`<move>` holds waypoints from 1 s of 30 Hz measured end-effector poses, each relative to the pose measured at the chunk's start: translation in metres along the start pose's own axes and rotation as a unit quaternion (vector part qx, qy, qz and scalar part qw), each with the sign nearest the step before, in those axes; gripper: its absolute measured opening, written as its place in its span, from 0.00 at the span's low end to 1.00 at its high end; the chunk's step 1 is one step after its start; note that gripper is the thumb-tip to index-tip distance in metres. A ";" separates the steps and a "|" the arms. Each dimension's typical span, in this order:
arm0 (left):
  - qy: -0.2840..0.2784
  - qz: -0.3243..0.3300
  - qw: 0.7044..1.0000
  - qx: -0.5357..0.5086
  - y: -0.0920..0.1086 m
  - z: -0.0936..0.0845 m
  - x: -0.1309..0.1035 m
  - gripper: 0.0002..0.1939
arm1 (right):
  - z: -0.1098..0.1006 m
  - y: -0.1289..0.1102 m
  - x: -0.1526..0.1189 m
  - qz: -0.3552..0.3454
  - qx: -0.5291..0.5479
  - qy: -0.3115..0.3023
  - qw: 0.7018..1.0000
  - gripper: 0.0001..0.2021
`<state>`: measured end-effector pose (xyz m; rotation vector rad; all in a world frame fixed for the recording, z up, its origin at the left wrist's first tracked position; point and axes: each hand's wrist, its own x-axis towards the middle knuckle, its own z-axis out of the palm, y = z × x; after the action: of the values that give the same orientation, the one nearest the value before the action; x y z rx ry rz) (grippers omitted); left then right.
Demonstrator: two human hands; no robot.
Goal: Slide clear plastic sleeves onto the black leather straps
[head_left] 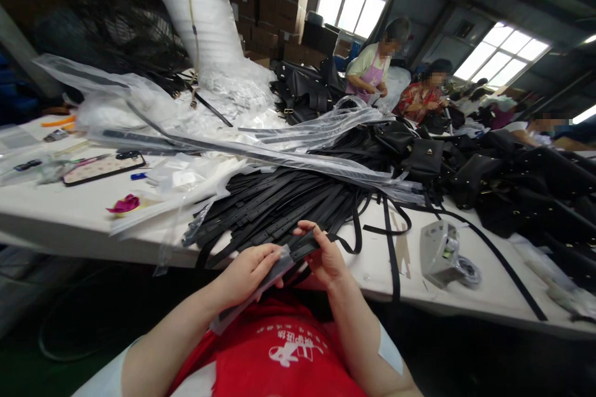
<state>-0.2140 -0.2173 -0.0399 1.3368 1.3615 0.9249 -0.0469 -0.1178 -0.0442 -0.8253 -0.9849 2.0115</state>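
My left hand (254, 270) is closed around a narrow clear plastic sleeve (272, 274), whose lower end hangs towards my red apron. Into the sleeve's mouth runs a black strap (302, 247), and my right hand (326, 257) grips it with thumb and fingers just beyond the opening. The strap's free part curls away to the right over the table. Right beyond my hands lies a big heap of black straps (274, 201), some with punched holes. Long sleeved straps (261, 155) stretch across the top of that heap.
On the white table (69, 211) at left lie a phone (105, 169) and a blue cap (138, 176). A tape dispenser (440, 254) stands at right, near piled black bags (479, 173). White foam wrap (205, 28) rises behind. Other people (372, 68) work across the table.
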 end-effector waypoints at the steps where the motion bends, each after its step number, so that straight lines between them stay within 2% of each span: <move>1: -0.008 -0.009 1.000 -0.008 -0.001 0.001 0.001 0.21 | 0.002 0.000 0.002 -0.014 0.026 0.004 1.000 0.17; 3: -0.006 -0.009 1.000 -0.012 -0.002 0.003 0.004 0.22 | 0.006 0.003 0.006 -0.033 0.027 0.015 0.999 0.19; 5: 0.014 0.015 1.000 0.013 -0.003 0.006 0.008 0.20 | 0.013 0.010 0.009 -0.051 -0.018 0.041 0.998 0.22; 8: 0.073 0.053 0.993 0.078 -0.004 0.010 0.014 0.17 | 0.027 0.028 0.008 -0.077 -0.087 0.064 0.991 0.23; 10: 0.124 0.076 0.982 0.120 -0.007 0.011 0.016 0.15 | 0.034 0.034 0.008 -0.077 -0.081 0.046 0.993 0.23; 13: 0.173 0.108 0.966 0.160 -0.019 0.008 0.013 0.15 | 0.030 0.019 0.016 -0.039 0.036 0.035 0.998 0.20; 16: 0.148 0.111 0.969 0.162 -0.032 0.000 0.010 0.16 | 0.013 -0.014 0.032 -0.010 0.173 0.091 0.981 0.20; 19: 0.113 0.072 0.977 0.166 -0.035 -0.006 0.011 0.17 | 0.004 -0.026 0.043 -0.045 0.171 0.130 0.976 0.24; 21: 0.109 0.045 0.976 0.182 -0.031 -0.007 0.016 0.17 | 0.011 -0.014 0.046 -0.061 0.134 0.126 0.981 0.26; 23: 0.114 0.035 0.973 0.200 -0.026 -0.004 0.021 0.17 | 0.023 0.010 0.045 -0.067 0.110 0.115 0.985 0.28; 26: 0.145 0.063 0.960 0.230 -0.023 0.002 0.027 0.18 | 0.038 0.044 0.037 -0.050 0.100 0.096 0.989 0.30; 28: 0.170 0.104 0.950 0.242 -0.023 0.004 0.025 0.19 | 0.038 0.048 0.031 -0.019 0.103 0.073 0.992 0.30; 30: 0.176 0.143 0.943 0.243 -0.024 0.003 0.018 0.19 | 0.028 0.033 0.027 0.016 0.145 0.040 0.988 0.27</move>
<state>-0.2158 -0.2024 -0.0663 1.8444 1.7813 1.1051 -0.0943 -0.1199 -0.0638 -0.7590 -0.6176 2.0680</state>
